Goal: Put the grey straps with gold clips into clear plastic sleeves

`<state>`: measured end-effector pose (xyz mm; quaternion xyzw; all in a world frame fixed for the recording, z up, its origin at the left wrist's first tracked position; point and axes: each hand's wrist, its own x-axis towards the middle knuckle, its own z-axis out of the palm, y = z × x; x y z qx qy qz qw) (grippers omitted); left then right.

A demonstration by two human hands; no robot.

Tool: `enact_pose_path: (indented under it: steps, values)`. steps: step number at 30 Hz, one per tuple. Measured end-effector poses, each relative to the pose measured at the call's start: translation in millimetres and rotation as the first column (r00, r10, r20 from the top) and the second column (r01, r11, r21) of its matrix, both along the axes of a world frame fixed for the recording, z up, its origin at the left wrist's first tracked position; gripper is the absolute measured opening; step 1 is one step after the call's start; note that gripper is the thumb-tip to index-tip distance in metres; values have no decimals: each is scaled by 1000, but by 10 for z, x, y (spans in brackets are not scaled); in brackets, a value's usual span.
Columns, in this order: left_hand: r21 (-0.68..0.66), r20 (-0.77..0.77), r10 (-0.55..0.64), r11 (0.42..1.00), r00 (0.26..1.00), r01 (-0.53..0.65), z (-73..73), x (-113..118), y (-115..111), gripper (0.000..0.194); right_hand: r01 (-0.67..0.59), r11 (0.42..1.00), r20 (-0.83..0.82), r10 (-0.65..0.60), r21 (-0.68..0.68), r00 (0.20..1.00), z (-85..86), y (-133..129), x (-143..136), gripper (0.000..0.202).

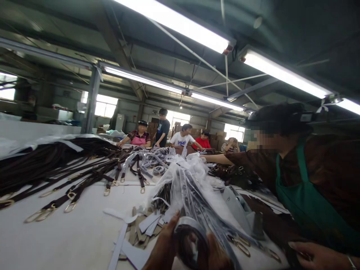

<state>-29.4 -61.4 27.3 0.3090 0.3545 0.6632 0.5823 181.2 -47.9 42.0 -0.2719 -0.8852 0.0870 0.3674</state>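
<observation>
Between my two hands is a coiled dark strap (pixel 182 245) with a pale band around its upper edge. My left hand (pixel 164 243) grips the coil's left side, thumb pointing up. On the coil's right side, my right hand (pixel 216 253) is closed against it, partly cut off by the lower frame edge. Just beyond lie white paper strips (pixel 150 222) and grey-brown card pieces (pixel 137 230) in a loose heap. Clear plastic bags (pixel 185 176) with long straps inside stretch away from the coil, and gold-coloured clasps (pixel 240 245) lie to its right.
Dark straps with gold buckles (pixel 70 195) are piled on the white table (pixel 70 240) at left. At right, a co-worker in a green apron (pixel 306 198) reaches across; that person's other hand (pixel 317 253) is near the edge. A grey dispenser-like object (pixel 239 210) stands between us. Several people work beyond.
</observation>
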Motion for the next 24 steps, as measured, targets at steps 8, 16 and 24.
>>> enact_pose_path:
  steps: [8,16,24]
  values:
    - [-35,-900,-198,921,388,389,496,-733,-243,41,-1,810,214,-153,586,965,-381,160,-657,18]
    - [317,-948,251,714,194,625,-7,-821,-199,22,-119,986,393,64,117,917,-303,66,-681,33]
    - [406,-914,274,635,299,657,-30,-840,-216,25,-143,982,397,181,-123,900,-42,123,-429,41]
